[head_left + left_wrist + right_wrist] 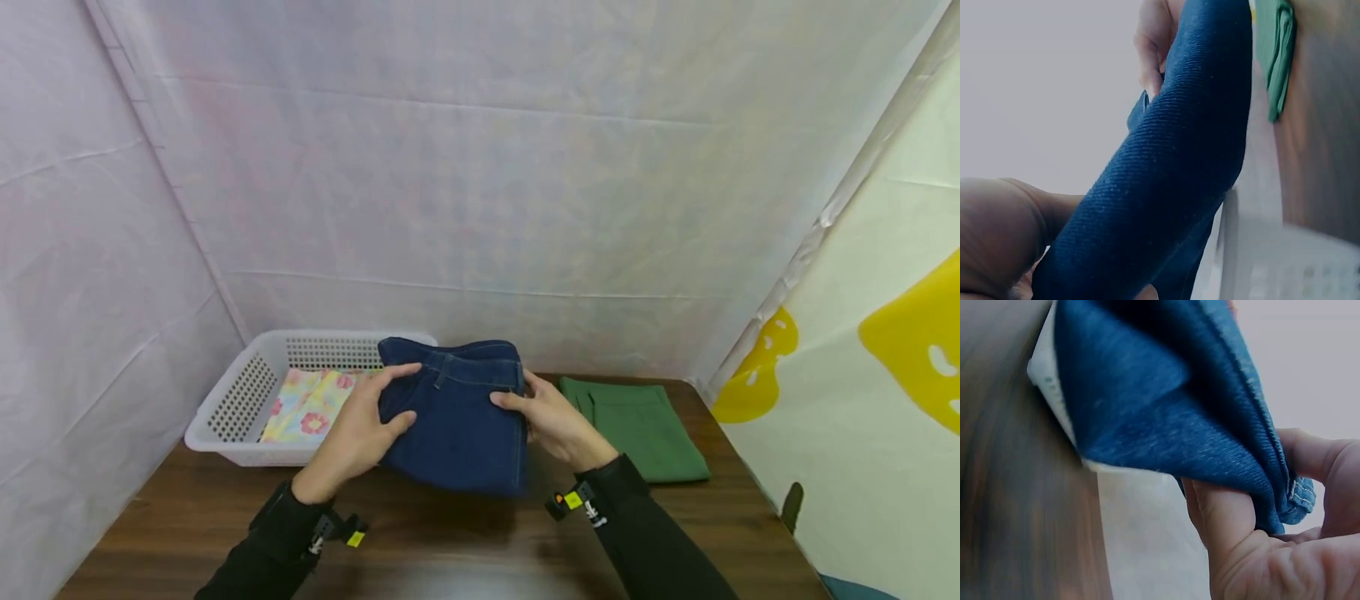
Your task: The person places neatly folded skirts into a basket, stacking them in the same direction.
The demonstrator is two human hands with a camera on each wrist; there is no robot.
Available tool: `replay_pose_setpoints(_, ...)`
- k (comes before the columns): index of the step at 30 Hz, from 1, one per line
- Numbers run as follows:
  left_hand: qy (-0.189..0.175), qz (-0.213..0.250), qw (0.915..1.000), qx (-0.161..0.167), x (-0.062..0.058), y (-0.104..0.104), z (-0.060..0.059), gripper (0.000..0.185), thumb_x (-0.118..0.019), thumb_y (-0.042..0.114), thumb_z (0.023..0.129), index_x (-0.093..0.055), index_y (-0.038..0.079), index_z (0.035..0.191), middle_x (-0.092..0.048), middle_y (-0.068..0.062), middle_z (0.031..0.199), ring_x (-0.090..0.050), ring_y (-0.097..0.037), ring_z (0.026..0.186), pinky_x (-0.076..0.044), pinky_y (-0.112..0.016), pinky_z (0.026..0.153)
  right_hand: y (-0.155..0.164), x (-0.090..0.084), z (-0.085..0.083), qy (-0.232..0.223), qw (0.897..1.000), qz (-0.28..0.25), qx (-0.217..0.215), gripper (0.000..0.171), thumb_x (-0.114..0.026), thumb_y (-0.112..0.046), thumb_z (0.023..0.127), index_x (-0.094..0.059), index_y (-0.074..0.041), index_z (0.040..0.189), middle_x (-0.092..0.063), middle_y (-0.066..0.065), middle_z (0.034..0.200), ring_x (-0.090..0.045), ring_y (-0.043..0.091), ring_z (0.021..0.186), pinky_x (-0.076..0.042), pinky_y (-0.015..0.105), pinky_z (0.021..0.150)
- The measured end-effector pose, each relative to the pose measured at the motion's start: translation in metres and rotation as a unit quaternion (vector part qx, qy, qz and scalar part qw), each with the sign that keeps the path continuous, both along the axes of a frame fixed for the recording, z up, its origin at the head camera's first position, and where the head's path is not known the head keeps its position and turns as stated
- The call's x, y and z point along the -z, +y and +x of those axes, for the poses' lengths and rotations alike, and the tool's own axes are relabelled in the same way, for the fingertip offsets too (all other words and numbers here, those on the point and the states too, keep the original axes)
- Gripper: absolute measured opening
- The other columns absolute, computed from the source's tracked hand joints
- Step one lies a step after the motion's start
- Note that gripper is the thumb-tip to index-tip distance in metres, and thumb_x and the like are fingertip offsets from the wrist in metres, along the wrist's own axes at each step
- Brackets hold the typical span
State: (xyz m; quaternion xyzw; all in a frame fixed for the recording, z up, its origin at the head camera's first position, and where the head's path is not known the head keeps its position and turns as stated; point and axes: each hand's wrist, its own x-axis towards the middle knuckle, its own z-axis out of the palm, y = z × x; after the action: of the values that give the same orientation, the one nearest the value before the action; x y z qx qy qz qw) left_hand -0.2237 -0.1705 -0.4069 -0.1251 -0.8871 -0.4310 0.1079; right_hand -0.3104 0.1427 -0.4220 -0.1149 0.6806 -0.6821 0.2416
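Both hands hold folded jeans (457, 412) lifted off the surface (450, 542), tilted, just right of the basket (225, 412) and overlapping its near right corner in the head view. Left hand (360, 433) grips the left edge, thumb on the front face and fingers on top near the waistband; right hand (551, 421) pinches the right edge, and the right wrist view shows its thumb (1225, 515) and fingers closed on the hem with the folded layers sagging open a bit. Grip is firm on both sides, each hand holding denim. Step in hand looks like carrying the folded piece, probably toward the basket; judging by position, the move would call for shifting left, keeping the fold from falling open, and lowering it flat. Basket is white, perforated, at the left rear of the surface; inside lies one folded floral cloth (307, 404), flat on the bottom toward its right half. Rest of basket interior partly hidden by jeans. Folded green cloth (641, 425) lies on the surface at right, apart from the jeans.
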Motion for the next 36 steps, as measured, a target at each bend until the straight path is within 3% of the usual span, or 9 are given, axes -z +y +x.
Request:
replay_pose_setpoints(8,0.018,-0.019,0.9988,-0.042,-0.006,-0.031,-0.01,0.065,-0.08,0.003,0.108,-0.061,0.013,0.169,-0.049,-0.035,0.17,-0.047,-0.06,0.158,-0.043,-0.082,0.127,-0.04,-0.014,-0.02,-0.019,1.0,-0.004,-0.021,0.079,-0.066,-0.017,0.118,-0.027,-0.023,0.186,-0.058,0.021,0.174,-0.08,0.029,0.128,-0.072,0.046,0.096)
replay_pose_setpoints(15,0.007,-0.026,0.9966,-0.078,-0.012,-0.059,-0.016,0.064,-0.079,0.004,0.109,-0.06,0.011,0.17,-0.046,-0.037,0.175,-0.043,-0.062,0.163,-0.038,-0.082,0.131,-0.072,-0.022,-0.031,-0.032,0.998,-0.029,-0.043,0.079,-0.065,-0.012,0.118,-0.025,-0.02,0.186,-0.056,0.019,0.176,-0.077,0.032,0.136,-0.072,0.045,0.096)
replay_pose_setpoints(20,0.009,-0.042,0.9936,-0.104,-0.017,-0.078,-0.018,0.062,-0.078,0.005,0.11,-0.061,0.008,0.169,-0.049,-0.04,0.172,-0.046,-0.063,0.159,-0.041,-0.08,0.129,-0.097,-0.026,-0.036,-0.039,0.996,-0.049,-0.061,0.085,-0.064,-0.006,0.118,-0.017,-0.015,0.188,-0.053,0.02,0.178,-0.071,0.039,0.148,-0.07,0.051,0.106)
replay_pose_setpoints(27,-0.003,-0.052,0.9902,-0.129,-0.015,-0.098,-0.025,0.059,-0.075,0.005,0.112,-0.06,0.003,0.169,-0.049,-0.042,0.171,-0.048,-0.065,0.157,-0.042,-0.081,0.128,-0.127,-0.03,-0.04,-0.053,0.994,-0.068,-0.062,0.099,-0.06,0.003,0.117,0.008,-0.012,0.188,-0.036,0.023,0.189,-0.052,0.041,0.167,-0.049,0.064,0.134)
replay_pose_setpoints(36,-0.009,-0.069,0.9865,-0.148,-0.01,-0.119,-0.042,0.057,-0.074,0.001,0.11,-0.061,-0.002,0.166,-0.046,-0.044,0.172,-0.042,-0.066,0.161,-0.037,-0.082,0.131,-0.16,-0.026,-0.046,-0.058,0.995,-0.066,-0.041,0.102,-0.06,0.009,0.114,0.008,-0.01,0.188,-0.022,0.025,0.193,-0.043,0.041,0.173,-0.036,0.063,0.142)
